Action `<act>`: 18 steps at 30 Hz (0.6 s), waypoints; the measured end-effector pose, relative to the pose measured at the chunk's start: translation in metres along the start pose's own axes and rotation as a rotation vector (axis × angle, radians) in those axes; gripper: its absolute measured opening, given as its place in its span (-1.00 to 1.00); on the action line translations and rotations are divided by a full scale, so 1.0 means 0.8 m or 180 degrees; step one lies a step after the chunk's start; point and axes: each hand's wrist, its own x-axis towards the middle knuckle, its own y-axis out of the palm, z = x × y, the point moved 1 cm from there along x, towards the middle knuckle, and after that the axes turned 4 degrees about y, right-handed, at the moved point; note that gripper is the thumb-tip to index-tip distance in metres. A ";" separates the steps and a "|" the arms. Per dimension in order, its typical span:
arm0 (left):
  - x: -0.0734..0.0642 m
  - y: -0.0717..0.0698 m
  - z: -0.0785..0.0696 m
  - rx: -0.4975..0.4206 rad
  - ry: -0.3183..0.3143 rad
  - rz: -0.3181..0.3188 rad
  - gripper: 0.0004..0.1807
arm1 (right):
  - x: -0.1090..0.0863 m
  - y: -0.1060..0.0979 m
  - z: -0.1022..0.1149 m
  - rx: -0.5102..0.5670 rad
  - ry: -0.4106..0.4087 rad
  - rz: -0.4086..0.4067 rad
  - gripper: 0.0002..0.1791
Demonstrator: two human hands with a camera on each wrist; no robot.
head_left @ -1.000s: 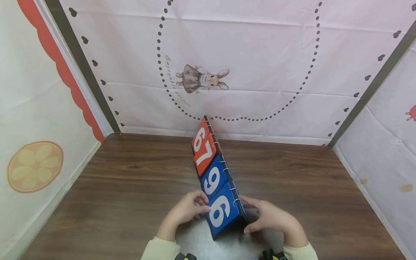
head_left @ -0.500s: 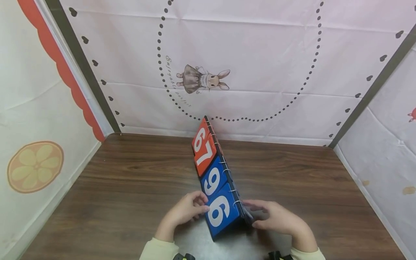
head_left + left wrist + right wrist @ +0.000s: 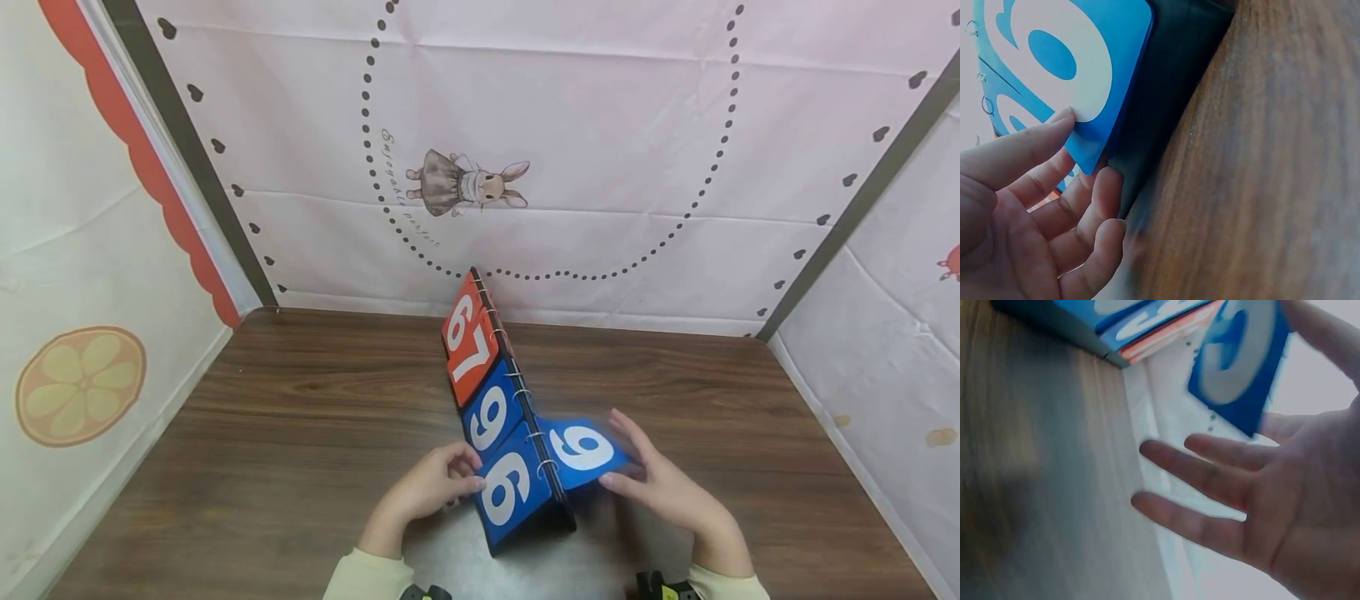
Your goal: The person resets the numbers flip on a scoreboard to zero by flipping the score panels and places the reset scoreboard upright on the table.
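Observation:
A folding flip scoreboard (image 3: 491, 387) stands like a tent on the table, with red number cards at the far end and blue ones nearer. My left hand (image 3: 433, 483) pinches the lower edge of the nearest blue card on the left face. In the left wrist view the thumb lies on this number card (image 3: 1094, 81), the fingers behind its edge. On the other side, my right hand (image 3: 667, 496) holds a blue number card (image 3: 622, 458) swung up from the rings, between thumb and index finger. The right wrist view shows the other fingers spread below that card.
The brown wooden table (image 3: 315, 400) reaches a white printed cloth wall (image 3: 600, 150) behind, which the scoreboard's far end overlaps in the head view. More cloth walls stand at the left (image 3: 75, 250) and right (image 3: 885, 358).
My right hand has moved right, away from the scoreboard's right face, and a blue card has swung up with it, its number now showing. The left hand has stayed nearly still.

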 end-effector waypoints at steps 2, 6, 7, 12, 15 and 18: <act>0.000 0.000 0.000 0.0016 -0.0004 -0.0006 -0.71 | 0.000 -0.005 -0.005 0.0072 0.0058 -0.0056 -0.07; 0.000 0.002 0.001 0.0054 -0.0036 -0.0041 -0.64 | 0.001 -0.010 -0.012 0.0295 0.0209 -0.0126 -0.04; 0.000 0.003 0.001 0.0065 -0.0042 -0.0047 -0.62 | 0.002 -0.010 -0.014 0.0356 0.0216 -0.0138 -0.05; -0.002 0.004 -0.004 0.0048 -0.0039 -0.0136 -0.60 | 0.001 -0.008 -0.018 0.0604 0.0140 -0.0041 -0.27; -0.004 0.002 -0.012 -0.0031 0.0039 -0.0351 -0.63 | -0.003 -0.007 -0.016 0.0636 0.0060 0.0061 -0.34; -0.008 -0.002 -0.027 -0.0113 0.0276 -0.0661 -0.68 | -0.007 -0.004 -0.010 0.0584 -0.0133 0.0072 -0.40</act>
